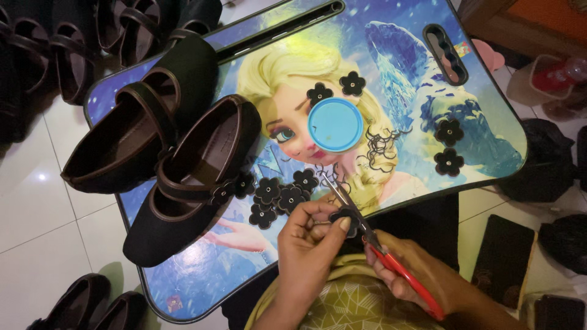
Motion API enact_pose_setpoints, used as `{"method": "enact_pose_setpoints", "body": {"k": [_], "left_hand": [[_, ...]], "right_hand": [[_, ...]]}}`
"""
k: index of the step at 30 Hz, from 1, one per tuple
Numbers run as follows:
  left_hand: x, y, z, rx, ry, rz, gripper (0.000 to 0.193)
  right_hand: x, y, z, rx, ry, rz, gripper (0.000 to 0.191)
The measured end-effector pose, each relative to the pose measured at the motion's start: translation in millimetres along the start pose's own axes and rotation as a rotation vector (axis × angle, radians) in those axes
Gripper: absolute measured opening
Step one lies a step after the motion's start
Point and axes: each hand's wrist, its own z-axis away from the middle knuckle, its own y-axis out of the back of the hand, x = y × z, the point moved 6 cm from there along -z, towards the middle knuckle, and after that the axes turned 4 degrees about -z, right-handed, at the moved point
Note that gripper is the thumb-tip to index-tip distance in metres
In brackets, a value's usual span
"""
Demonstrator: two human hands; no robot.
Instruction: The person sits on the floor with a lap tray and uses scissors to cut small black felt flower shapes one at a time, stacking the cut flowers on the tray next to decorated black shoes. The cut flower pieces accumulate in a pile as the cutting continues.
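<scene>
My left hand (309,241) pinches a small black fabric flower (343,216) between thumb and fingers, just below the table's near edge. My right hand (422,269) grips red-handled scissors (391,260) whose blades (339,195) meet the flower. A heap of several black flowers (278,195) lies on the blue cartoon-printed lap table (489,110) just above my left hand. Two black strap shoes (195,177) (143,116) rest on the table's left part. A blue round lid (335,124) sits mid-table.
More black flowers lie near the lid (352,83) and at the right (449,132). Curly thread scraps (382,150) are beside the lid. Further dark shoes stand on the white tiled floor at top left (73,49) and bottom left (79,302). Dark bags (538,159) are at the right.
</scene>
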Motion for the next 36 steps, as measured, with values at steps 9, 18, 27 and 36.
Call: {"method": "enact_pose_setpoints", "body": {"k": [9,18,27,36], "left_hand": [[-1,-6,1,-0.043,-0.003,-0.019,0.027],[3,-10,0,-0.051,-0.019,0.012,0.025],[3,-1,0,-0.015,-0.014,-0.008,0.023],[12,-1,2,-0.004,-0.062,-0.057,0.032]], "right_hand": [[2,-6,-8,-0.023,0.037,-0.097,0.101],[8,-2,-10,0.033,0.038,-0.006,0.098],[6,0,-3,0.029,0.013,-0.083,0.088],[-7,-5,-4,-0.058,0.044,-0.075,0.076]]}}
